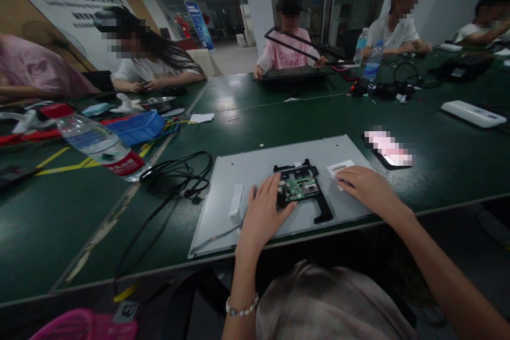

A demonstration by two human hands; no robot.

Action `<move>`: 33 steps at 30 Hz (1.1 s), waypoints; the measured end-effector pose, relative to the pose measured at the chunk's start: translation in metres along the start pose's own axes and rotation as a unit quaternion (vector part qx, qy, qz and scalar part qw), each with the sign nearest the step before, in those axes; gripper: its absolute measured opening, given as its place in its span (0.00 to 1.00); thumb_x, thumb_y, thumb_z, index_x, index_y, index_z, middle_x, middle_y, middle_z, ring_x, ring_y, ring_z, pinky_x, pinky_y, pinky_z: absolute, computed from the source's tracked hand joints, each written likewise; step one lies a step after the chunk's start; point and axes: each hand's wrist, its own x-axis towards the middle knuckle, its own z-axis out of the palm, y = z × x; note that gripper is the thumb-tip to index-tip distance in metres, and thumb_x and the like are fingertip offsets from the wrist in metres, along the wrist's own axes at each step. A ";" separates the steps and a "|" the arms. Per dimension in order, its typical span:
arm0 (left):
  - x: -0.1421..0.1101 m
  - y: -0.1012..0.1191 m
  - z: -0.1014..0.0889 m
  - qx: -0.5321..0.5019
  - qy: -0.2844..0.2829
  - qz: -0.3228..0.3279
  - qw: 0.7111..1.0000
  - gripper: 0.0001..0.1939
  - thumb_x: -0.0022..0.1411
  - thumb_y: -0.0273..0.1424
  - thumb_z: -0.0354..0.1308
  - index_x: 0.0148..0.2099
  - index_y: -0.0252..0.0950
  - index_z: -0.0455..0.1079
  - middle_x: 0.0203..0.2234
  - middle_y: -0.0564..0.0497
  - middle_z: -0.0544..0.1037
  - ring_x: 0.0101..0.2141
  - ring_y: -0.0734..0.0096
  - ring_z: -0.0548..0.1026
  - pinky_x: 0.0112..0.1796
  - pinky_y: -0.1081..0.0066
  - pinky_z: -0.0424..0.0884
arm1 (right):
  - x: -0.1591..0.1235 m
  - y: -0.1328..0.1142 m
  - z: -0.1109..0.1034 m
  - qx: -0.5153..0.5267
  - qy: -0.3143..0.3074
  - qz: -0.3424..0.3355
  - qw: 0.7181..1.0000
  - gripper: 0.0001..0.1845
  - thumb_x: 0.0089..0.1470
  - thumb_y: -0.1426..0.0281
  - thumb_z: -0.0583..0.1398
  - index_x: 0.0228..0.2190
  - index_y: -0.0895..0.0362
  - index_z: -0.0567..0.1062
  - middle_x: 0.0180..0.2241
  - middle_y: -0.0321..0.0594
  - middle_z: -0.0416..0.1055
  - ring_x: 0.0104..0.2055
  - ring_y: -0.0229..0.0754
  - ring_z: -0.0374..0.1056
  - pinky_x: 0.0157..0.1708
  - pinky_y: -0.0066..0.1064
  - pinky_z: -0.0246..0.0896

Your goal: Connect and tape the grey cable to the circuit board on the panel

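Note:
A flat grey metal panel, like the back of a screen, lies on the table before me. On it sits a green circuit board in a black plastic bracket. My left hand rests at the board's left edge, fingers stretched out and thumb apart. My right hand is over the panel's right side, its fingers curled together beside a white label. Something small and dark shows at those fingertips; I cannot make out what it is. A white strip and a grey cable are at the panel's left.
Right of the panel lies a phone. Black cables, a water bottle and a blue tray stand left. A white device is farther right. Several people sit around the green table; one opposite holds a black frame.

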 end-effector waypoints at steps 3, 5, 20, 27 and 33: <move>0.000 0.000 0.000 0.003 0.000 0.003 1.000 0.35 0.63 0.43 0.51 0.67 0.39 0.45 0.64 0.42 0.58 0.63 0.57 0.57 0.61 0.50 0.48 | 0.001 -0.002 0.003 -0.026 0.010 -0.001 1.000 0.15 0.60 0.71 0.52 0.40 0.55 0.78 0.45 0.45 0.76 0.46 0.50 0.71 0.48 0.44 0.65; 0.000 0.000 0.000 0.004 0.001 0.004 1.000 0.35 0.63 0.43 0.51 0.67 0.39 0.45 0.64 0.43 0.58 0.63 0.58 0.57 0.61 0.50 0.48 | 0.000 -0.006 0.005 -0.036 0.023 0.010 0.999 0.15 0.60 0.72 0.52 0.39 0.56 0.78 0.44 0.46 0.77 0.46 0.50 0.72 0.46 0.42 0.65; 0.000 0.001 0.002 0.008 0.008 0.004 1.000 0.35 0.63 0.43 0.52 0.67 0.38 0.46 0.64 0.42 0.59 0.63 0.58 0.57 0.61 0.49 0.49 | 0.003 -0.066 0.026 0.038 0.094 0.092 0.991 0.12 0.60 0.72 0.53 0.37 0.56 0.78 0.41 0.43 0.78 0.42 0.47 0.73 0.44 0.38 0.67; -0.001 0.001 0.001 0.010 0.010 0.006 1.000 0.36 0.63 0.43 0.53 0.67 0.38 0.45 0.64 0.42 0.58 0.63 0.58 0.57 0.61 0.48 0.51 | -0.010 -0.062 0.028 0.144 0.143 0.084 0.976 0.16 0.63 0.67 0.51 0.43 0.56 0.77 0.44 0.44 0.77 0.47 0.46 0.72 0.50 0.41 0.66; -0.004 0.011 -0.014 0.033 0.083 0.024 0.996 0.31 0.64 0.40 0.52 0.66 0.38 0.52 0.63 0.41 0.61 0.62 0.58 0.59 0.63 0.47 0.43 | -0.027 -0.064 0.031 0.177 0.206 0.098 0.957 0.16 0.63 0.67 0.51 0.45 0.56 0.76 0.46 0.44 0.76 0.50 0.45 0.70 0.53 0.42 0.64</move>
